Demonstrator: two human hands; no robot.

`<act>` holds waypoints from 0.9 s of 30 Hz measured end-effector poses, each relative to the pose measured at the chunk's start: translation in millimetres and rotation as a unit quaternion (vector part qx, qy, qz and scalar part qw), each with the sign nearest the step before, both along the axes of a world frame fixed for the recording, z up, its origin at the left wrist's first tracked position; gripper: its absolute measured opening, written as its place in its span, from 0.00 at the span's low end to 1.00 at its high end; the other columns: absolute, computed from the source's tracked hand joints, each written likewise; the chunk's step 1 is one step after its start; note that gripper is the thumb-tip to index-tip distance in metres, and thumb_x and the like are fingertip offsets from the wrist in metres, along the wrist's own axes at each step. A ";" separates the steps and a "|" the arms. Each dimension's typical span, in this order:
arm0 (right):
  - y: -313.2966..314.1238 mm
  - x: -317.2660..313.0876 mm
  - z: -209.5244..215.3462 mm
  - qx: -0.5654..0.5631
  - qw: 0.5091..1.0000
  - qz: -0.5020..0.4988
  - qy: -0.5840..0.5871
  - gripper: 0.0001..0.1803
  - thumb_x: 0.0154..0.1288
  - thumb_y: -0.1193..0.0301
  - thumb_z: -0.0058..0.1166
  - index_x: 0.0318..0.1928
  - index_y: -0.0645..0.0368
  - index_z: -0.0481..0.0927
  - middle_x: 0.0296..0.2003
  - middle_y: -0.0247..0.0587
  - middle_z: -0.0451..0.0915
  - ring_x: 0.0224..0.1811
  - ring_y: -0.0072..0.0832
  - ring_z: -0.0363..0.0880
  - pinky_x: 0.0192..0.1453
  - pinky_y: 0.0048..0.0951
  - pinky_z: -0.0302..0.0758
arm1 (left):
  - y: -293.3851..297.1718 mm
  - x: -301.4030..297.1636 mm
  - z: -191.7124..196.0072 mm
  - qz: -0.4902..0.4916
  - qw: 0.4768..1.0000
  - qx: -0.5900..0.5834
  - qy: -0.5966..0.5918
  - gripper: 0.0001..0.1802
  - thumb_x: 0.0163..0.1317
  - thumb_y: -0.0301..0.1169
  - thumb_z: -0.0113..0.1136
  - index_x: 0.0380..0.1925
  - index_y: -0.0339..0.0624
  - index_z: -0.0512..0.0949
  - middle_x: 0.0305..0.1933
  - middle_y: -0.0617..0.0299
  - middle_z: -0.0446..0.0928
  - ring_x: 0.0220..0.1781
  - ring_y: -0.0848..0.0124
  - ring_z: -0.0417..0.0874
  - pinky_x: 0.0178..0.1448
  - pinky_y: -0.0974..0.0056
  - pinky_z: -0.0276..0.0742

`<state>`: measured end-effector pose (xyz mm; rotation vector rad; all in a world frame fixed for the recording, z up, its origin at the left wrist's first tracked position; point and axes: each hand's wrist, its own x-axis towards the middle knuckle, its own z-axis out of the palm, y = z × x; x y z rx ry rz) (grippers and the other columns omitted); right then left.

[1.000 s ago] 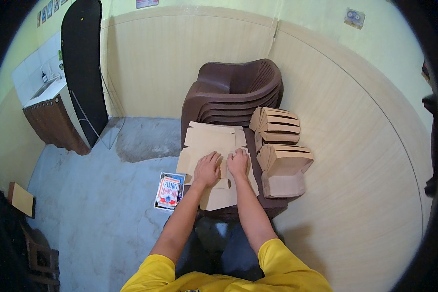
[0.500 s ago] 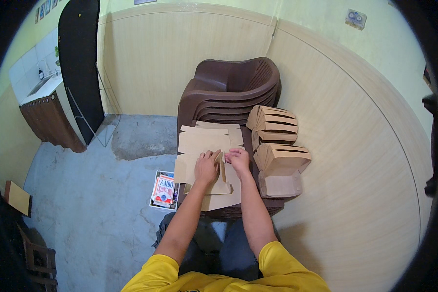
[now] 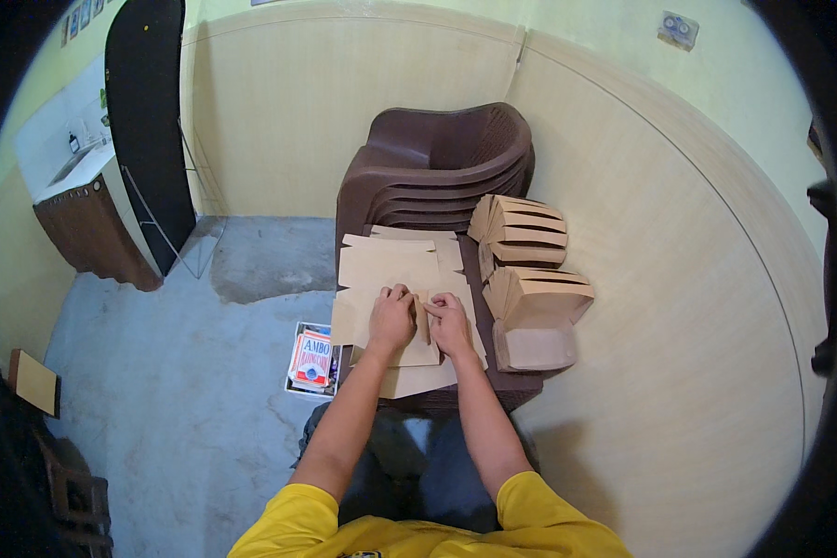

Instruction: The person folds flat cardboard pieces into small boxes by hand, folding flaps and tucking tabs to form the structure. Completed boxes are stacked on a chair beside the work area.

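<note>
A flat brown cardboard box blank (image 3: 381, 267) with slotted edges lies on top of other blanks (image 3: 456, 369) on the seat of stacked brown plastic chairs. My left hand (image 3: 393, 321) rests on this blank, its fingers bent and pressed against a narrow raised side flap (image 3: 422, 321). From the other side my right hand (image 3: 448, 325) grips the same flap between thumb and fingers. The fingertips of both hands nearly meet there, and they partly hide the fold.
Right of the blanks stand folded cardboard boxes, a nested group (image 3: 527, 230) behind and an open-lidded one (image 3: 537, 342) in front. The chair backs (image 3: 437, 163) rise behind. On the floor at left sits a white box (image 3: 311, 361) of odds and ends.
My right hand has moved slightly nearer to me along the flap, its fingers now closer around it. My left hand stays nearly in place, and the view has shifted a little.
</note>
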<state>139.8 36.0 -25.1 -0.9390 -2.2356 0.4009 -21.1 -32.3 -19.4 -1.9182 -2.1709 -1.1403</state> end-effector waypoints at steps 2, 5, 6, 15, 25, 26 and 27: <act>-6.3 1.6 0.7 -0.001 0.997 -0.021 -0.075 0.22 0.63 0.75 0.62 0.57 0.46 0.93 0.58 0.38 0.82 0.66 0.37 0.77 0.71 0.46 0.70 | -0.3 0.4 0.3 0.001 1.000 0.000 0.004 0.14 0.69 0.29 0.61 0.51 0.42 0.90 0.55 0.56 0.83 0.58 0.52 0.80 0.64 0.52 0.79; -14.1 2.7 3.9 0.020 0.990 -0.073 -0.123 0.21 0.67 0.71 0.61 0.58 0.38 0.94 0.60 0.33 0.81 0.68 0.35 0.74 0.73 0.44 0.66 | -1.9 -1.5 0.3 -0.005 1.000 0.017 -0.002 0.15 0.68 0.28 0.60 0.51 0.40 0.89 0.55 0.56 0.83 0.58 0.52 0.80 0.64 0.51 0.79; -14.6 0.9 5.5 0.036 0.988 -0.082 -0.125 0.22 0.67 0.71 0.61 0.58 0.36 0.93 0.60 0.32 0.80 0.68 0.34 0.73 0.72 0.44 0.66 | -1.8 -2.4 -0.1 -0.008 1.000 0.022 -0.003 0.15 0.68 0.28 0.60 0.50 0.40 0.89 0.55 0.56 0.83 0.58 0.51 0.81 0.64 0.51 0.79; -9.4 -7.7 25.7 0.047 0.963 -0.118 -0.238 0.29 0.66 0.72 0.63 0.65 0.29 0.89 0.58 0.32 0.77 0.66 0.35 0.72 0.67 0.45 0.68 | 2.6 -2.7 -1.3 -0.028 0.999 0.027 -0.002 0.11 0.65 0.27 0.63 0.43 0.36 0.88 0.55 0.53 0.83 0.57 0.50 0.81 0.61 0.50 0.80; 1.3 -13.0 36.3 -0.018 0.944 -0.125 -0.306 0.42 0.65 0.73 0.64 0.79 0.26 0.73 0.57 0.38 0.72 0.66 0.38 0.69 0.66 0.47 0.67 | 1.0 -0.2 0.0 -0.018 1.000 0.011 -0.008 0.13 0.67 0.29 0.62 0.48 0.38 0.89 0.56 0.54 0.83 0.60 0.50 0.80 0.67 0.49 0.77; 1.5 -13.2 37.4 -0.040 0.940 -0.127 -0.315 0.45 0.65 0.73 0.64 0.80 0.25 0.71 0.57 0.38 0.71 0.66 0.38 0.68 0.66 0.47 0.67 | -0.1 1.2 -0.7 -0.018 1.000 0.017 -0.005 0.13 0.68 0.30 0.62 0.49 0.40 0.89 0.57 0.54 0.83 0.62 0.50 0.79 0.69 0.47 0.76; 1.8 -14.4 38.6 -0.030 0.941 -0.130 -0.312 0.46 0.65 0.74 0.63 0.82 0.25 0.68 0.57 0.38 0.71 0.66 0.39 0.68 0.67 0.46 0.67 | -1.8 1.9 -1.6 -0.012 1.000 0.015 -0.003 0.14 0.69 0.31 0.62 0.50 0.41 0.89 0.58 0.54 0.83 0.64 0.50 0.79 0.71 0.46 0.74</act>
